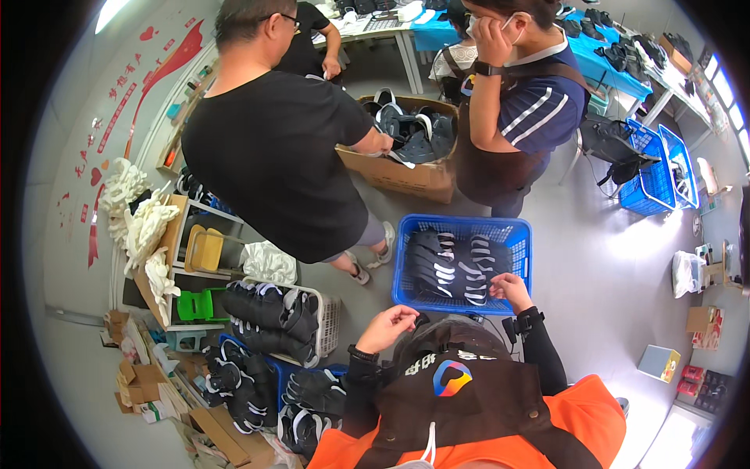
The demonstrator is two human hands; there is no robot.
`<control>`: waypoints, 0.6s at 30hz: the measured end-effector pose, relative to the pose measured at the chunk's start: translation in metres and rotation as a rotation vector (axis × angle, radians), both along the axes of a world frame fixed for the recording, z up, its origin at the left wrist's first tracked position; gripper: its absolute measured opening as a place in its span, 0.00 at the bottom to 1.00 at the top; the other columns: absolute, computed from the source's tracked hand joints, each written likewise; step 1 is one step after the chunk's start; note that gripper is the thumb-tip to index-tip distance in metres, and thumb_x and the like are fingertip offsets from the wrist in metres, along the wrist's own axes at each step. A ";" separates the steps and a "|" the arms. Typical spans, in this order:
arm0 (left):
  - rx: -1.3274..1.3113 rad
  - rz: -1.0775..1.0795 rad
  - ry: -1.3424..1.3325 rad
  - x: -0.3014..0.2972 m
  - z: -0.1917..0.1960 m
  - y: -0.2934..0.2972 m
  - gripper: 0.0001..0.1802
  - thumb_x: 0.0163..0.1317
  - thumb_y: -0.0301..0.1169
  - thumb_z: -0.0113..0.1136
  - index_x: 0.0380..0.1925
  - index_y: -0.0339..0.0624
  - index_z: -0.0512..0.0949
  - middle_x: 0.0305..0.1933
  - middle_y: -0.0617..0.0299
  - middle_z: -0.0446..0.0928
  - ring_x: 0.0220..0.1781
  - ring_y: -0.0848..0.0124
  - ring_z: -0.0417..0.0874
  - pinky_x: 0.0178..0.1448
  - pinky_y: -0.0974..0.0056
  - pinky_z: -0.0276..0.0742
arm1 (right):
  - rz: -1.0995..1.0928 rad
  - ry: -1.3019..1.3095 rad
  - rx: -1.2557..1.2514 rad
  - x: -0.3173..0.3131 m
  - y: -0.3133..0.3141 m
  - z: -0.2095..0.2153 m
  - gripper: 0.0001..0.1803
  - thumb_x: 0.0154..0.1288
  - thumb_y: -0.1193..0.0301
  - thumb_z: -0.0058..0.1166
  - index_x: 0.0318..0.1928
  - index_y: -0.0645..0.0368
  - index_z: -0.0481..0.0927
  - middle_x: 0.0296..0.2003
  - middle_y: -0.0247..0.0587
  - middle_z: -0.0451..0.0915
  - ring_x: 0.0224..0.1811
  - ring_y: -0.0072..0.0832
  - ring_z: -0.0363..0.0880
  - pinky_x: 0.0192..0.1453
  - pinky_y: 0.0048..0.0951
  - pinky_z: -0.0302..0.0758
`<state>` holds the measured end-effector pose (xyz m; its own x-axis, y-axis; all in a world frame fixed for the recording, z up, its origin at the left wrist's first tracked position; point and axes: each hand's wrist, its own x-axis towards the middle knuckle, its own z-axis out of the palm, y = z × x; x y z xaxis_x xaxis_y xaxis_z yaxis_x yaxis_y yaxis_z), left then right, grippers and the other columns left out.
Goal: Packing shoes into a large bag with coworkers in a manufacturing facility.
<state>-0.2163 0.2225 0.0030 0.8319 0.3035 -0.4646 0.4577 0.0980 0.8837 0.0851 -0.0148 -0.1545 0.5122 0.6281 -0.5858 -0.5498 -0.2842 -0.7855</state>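
A blue plastic basket (462, 222) stands on the floor in front of me, holding rows of black shoes (428, 264) with white straps or stripes. Over the basket's near right corner is my right hand (512, 292), its fingers loosely bent and apart beside the right-hand row of shoes. My left hand (386, 328) is outside the basket, near its front left corner. The fingers of that hand are curled together; whether anything small is in them, I cannot make out. A small dark object (422, 319) is close to its fingertips.
Beyond the basket, a person in black (273, 148) reaches into a cardboard box (406, 178) of dark shoes; another person (516, 117) stands opposite. A pale crate (328, 324) of black shoes is at left. Blue baskets (648, 176) and a chair (613, 148) stand far right.
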 end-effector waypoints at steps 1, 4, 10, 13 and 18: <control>0.001 -0.004 0.002 0.002 -0.001 -0.001 0.13 0.75 0.33 0.58 0.52 0.36 0.80 0.39 0.65 0.82 0.42 0.78 0.82 0.52 0.70 0.78 | -0.003 0.008 -0.001 0.001 -0.002 0.000 0.09 0.73 0.75 0.47 0.44 0.63 0.81 0.32 0.40 0.86 0.32 0.25 0.85 0.35 0.22 0.78; -0.005 -0.018 -0.001 0.008 -0.003 -0.005 0.13 0.75 0.33 0.57 0.52 0.36 0.80 0.39 0.66 0.82 0.42 0.78 0.82 0.51 0.70 0.78 | -0.018 0.007 -0.003 0.005 -0.006 -0.001 0.09 0.73 0.75 0.47 0.44 0.63 0.82 0.32 0.41 0.86 0.32 0.25 0.85 0.35 0.23 0.79; 0.021 -0.040 0.018 0.016 -0.002 -0.009 0.14 0.75 0.34 0.57 0.52 0.35 0.80 0.39 0.66 0.82 0.42 0.79 0.82 0.51 0.70 0.78 | -0.032 0.011 0.001 0.011 -0.010 0.001 0.09 0.73 0.75 0.47 0.44 0.64 0.81 0.31 0.40 0.85 0.30 0.25 0.85 0.35 0.23 0.79; 0.057 -0.058 0.037 0.021 0.001 -0.010 0.14 0.75 0.34 0.57 0.51 0.35 0.80 0.39 0.65 0.82 0.42 0.78 0.82 0.51 0.70 0.78 | -0.030 0.021 0.013 0.014 -0.010 0.003 0.09 0.72 0.76 0.47 0.43 0.64 0.81 0.30 0.40 0.85 0.30 0.25 0.84 0.34 0.23 0.79; 0.043 -0.055 0.040 0.027 0.002 -0.012 0.14 0.75 0.34 0.58 0.51 0.35 0.80 0.39 0.65 0.83 0.42 0.77 0.83 0.52 0.70 0.78 | -0.044 0.028 0.019 0.018 -0.009 0.006 0.09 0.72 0.77 0.46 0.43 0.64 0.81 0.30 0.40 0.85 0.29 0.25 0.84 0.34 0.23 0.79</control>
<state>-0.1889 0.2108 0.0048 0.8290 0.2781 -0.4853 0.4963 0.0342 0.8675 0.1036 -0.0235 -0.1488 0.5236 0.6165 -0.5881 -0.5830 -0.2440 -0.7749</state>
